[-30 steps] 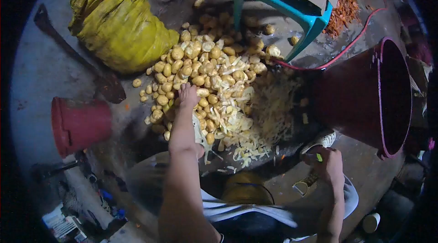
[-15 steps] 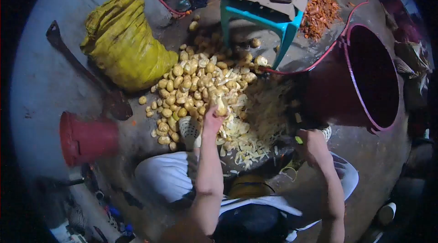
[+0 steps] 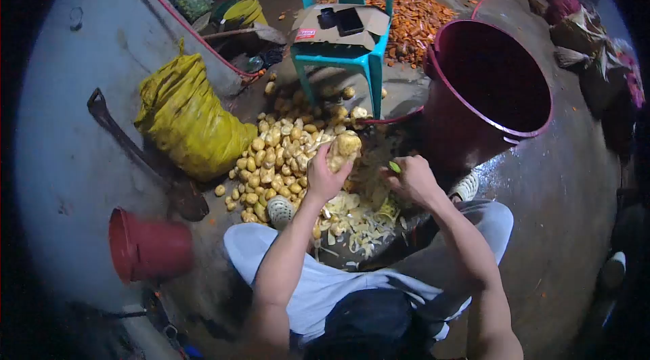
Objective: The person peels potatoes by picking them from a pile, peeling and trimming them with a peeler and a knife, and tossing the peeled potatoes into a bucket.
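A large, knobbly potato [image 3: 348,144] is held up in my left hand [image 3: 329,172], above the potato heap [image 3: 272,158]. My right hand [image 3: 414,178] is closed around a small tool with a green part [image 3: 395,167], likely a peeler; its blade is too small to make out. The two hands are apart, at about the same height. Pale peelings [image 3: 359,221] lie on the floor below them, between my feet.
A large maroon tub [image 3: 455,123] stands at the right, a teal chair [image 3: 376,76] with cardboard behind the heap. Orange peelings [image 3: 414,21] lie beyond it. At the left are a yellow sack [image 3: 193,120], a shovel [image 3: 135,150] and a red bucket [image 3: 159,250].
My left hand has come up from the heap with a potato and moved right. My right hand has moved up and left, nearer to it. The view has tilted up.
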Demonstrator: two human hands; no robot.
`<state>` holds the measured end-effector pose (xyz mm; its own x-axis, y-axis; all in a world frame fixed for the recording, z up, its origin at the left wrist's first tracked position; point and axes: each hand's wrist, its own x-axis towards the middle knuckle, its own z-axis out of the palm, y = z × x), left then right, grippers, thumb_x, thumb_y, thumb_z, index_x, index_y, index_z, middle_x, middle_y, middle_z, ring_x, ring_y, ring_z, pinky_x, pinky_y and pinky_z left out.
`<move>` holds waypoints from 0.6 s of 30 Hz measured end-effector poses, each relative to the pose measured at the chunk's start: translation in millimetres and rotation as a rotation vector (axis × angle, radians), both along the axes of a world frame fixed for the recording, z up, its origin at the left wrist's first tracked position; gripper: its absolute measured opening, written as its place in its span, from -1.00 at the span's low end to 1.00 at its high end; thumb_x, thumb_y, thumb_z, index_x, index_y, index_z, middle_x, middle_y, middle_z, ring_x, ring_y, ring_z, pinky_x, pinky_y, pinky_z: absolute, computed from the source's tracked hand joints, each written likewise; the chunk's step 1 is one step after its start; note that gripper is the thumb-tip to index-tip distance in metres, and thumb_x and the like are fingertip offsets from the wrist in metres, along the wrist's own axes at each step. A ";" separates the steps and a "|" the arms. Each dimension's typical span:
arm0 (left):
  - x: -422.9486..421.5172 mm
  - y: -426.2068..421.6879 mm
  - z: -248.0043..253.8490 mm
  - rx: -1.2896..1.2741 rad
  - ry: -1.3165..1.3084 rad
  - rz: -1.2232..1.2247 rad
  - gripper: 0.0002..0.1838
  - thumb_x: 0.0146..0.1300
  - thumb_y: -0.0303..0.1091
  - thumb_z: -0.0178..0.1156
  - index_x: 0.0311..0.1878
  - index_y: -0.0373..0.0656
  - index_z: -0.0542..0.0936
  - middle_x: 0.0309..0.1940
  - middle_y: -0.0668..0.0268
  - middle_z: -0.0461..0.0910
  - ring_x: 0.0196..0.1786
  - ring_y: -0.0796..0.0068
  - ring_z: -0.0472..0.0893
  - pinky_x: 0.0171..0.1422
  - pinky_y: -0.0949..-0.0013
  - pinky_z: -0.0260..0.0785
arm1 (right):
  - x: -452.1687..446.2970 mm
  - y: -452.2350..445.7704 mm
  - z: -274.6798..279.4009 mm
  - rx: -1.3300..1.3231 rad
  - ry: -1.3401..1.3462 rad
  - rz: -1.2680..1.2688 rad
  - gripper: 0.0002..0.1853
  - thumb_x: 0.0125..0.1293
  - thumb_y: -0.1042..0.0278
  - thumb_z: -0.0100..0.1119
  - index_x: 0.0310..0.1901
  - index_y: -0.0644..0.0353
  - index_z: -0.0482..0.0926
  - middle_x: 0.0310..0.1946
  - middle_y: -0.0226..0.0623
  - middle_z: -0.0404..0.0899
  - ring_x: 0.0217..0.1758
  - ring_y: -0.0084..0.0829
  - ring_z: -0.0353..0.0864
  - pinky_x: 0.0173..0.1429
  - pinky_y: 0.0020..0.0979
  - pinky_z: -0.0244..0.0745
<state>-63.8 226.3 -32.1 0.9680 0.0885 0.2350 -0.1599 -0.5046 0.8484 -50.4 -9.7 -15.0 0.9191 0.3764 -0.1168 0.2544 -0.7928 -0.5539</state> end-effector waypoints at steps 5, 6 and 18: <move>-21.3 -16.6 8.5 0.285 -0.162 -0.023 -0.37 -0.08 -0.39 0.39 0.11 -0.33 0.42 -0.20 -0.03 0.65 -0.12 -0.01 0.67 -0.01 0.12 0.50 | -7.9 18.8 7.1 0.192 -0.034 0.011 -0.70 0.06 0.18 0.36 -0.24 0.19 0.69 -0.42 0.05 0.65 -0.28 0.10 0.65 -0.09 -0.03 0.59; -22.9 -18.1 6.4 0.342 -0.238 -0.025 -0.32 -0.13 -0.38 0.39 0.13 -0.35 0.41 -0.16 -0.07 0.62 -0.13 -0.08 0.65 -0.02 0.08 0.50 | -11.4 21.2 8.1 0.205 -0.069 0.008 -0.71 0.05 0.18 0.36 -0.27 0.22 0.68 -0.44 0.09 0.63 -0.29 0.12 0.65 -0.10 -0.01 0.58; -30.7 -10.9 0.3 0.204 -0.273 -0.067 -0.34 -0.03 -0.35 0.42 0.15 -0.33 0.40 -0.11 -0.06 0.58 -0.09 -0.07 0.62 0.03 0.12 0.49 | 17.0 12.7 -63.0 0.045 0.005 0.070 -0.65 0.11 0.16 0.32 -0.30 0.36 0.62 -0.39 0.19 0.61 -0.25 0.16 0.63 -0.16 0.01 0.57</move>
